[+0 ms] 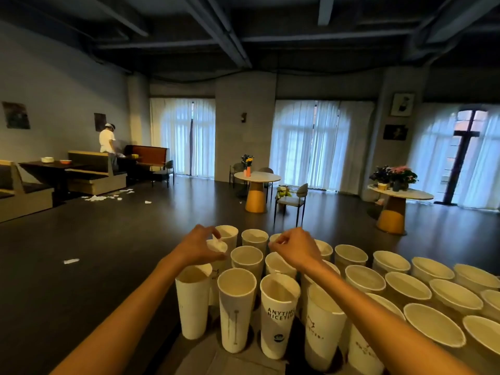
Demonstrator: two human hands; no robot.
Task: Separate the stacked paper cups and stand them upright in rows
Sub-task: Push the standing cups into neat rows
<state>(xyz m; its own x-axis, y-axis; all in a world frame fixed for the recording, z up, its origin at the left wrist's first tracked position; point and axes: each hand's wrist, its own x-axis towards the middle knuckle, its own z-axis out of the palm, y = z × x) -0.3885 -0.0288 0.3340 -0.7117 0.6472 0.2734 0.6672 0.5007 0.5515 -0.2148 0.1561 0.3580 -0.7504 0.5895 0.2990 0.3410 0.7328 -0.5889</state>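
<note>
Closest to the camera stand tall paper cups (236,309), all upright with the open mouth up, and one of them, the printed cup (278,315), carries dark letters on its side. They form short rows that run away from the viewer, and to the right the rows continue with wider, lower-looking cups (365,278) whose rims almost touch each other. Such cups are, I judge, very light and thin: the wall bends when it is squeezed in the middle, the rolled rim is the stiffest part, and an empty tall cup falls over easily if a sleeve or wrist brushes it. So the good place to take hold is at the rim or just under it, with a soft pinch, and nested cups are best pulled apart with a small twist. The left hand (198,246) is over the far left of the rows and grasps a small white cup (216,246) between thumb and fingers, held above the standing ones. The right hand (296,247) is curled, with its fingertips pinched at the rim of a cup in the back rows; whether it really grips that cup I cannot tell, because the hand covers it. Both bare forearms reach over the near cups without touching them, as far as I see. Behind is a dim room with a round table (257,177), flowers on it, curtained windows (311,142), and another person (107,143) standing far at the left.
</note>
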